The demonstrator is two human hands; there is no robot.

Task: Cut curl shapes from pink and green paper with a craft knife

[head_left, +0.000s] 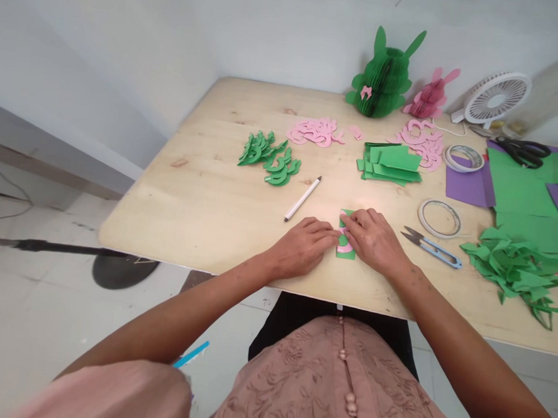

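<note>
A small green paper rectangle (350, 255) lies flat near the table's front edge, with a curved pink paper cutout (346, 247) on top of it. From the left, my left hand (305, 243) holds the cutout's edge with its fingers close together. My right hand (374, 239) bends over the upper right side, fingertips pressing the pink paper onto the green. Fingers cover part of both papers. Left of the hands is a white pen (302, 200). Thread snips (432, 247) with blue handles lie right of my right hand.
Behind the hands are green paper pieces (390, 163), pink cutouts (316, 132) and green cutouts (281, 169). Rightward lie tape rolls (475, 159), green scraps (512, 261) and black scissors (523, 151). A green paper rabbit (385, 83), a pink one (430, 100) and a fan (498, 97) stand at the back.
</note>
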